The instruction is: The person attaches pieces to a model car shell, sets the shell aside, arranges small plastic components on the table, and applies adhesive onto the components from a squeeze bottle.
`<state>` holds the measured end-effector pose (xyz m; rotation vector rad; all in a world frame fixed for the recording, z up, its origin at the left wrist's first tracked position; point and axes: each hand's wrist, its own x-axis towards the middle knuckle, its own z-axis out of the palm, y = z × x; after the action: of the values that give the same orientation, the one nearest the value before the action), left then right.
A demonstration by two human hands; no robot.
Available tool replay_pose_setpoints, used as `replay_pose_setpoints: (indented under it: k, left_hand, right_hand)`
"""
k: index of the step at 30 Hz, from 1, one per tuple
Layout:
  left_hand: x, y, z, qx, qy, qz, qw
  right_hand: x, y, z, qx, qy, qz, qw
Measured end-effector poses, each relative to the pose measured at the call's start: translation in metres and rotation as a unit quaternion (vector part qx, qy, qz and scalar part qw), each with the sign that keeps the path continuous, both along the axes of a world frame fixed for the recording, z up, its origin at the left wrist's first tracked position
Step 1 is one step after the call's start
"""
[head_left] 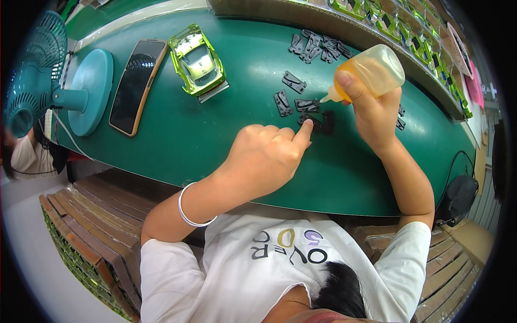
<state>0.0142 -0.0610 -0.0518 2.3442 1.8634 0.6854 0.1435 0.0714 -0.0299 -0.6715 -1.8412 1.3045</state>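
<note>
My right hand point(377, 110) is closed around a squeeze bottle point(379, 67) with yellowish liquid in it. The bottle is tipped, and its narrow nozzle points down at the end of a small black plastic part point(306, 105) on the table; whether they touch I cannot tell. My left hand point(264, 153) has its fingers curled, with the index finger stretched out and its tip on another black plastic part point(308, 119); the thumb is hidden. Beside these lie two more loose black parts point(293, 81). A dark block point(328, 122) stands right of the left fingertip.
A heap of black parts point(312, 48) lies farther back. A bright green toy car body point(198, 62), a phone point(138, 86) and a teal fan point(91, 91) stand to the left on the green table point(177, 153). Several green car bodies fill a tray point(301, 17) along the back.
</note>
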Motion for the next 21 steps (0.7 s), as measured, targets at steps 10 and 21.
replay_pose_setpoints:
  k: [10, 21]
  left_hand:
    - [0.003, 0.011, 0.0, 0.03, -0.014, 0.046, 0.998]
    - [0.005, 0.014, 0.001, 0.006, 0.016, 0.049, 0.999]
  right_hand:
    - [0.004, 0.006, 0.0, -0.045, -0.031, -0.01, 0.998]
    - [0.003, 0.004, -0.001, -0.027, -0.053, 0.003, 0.998]
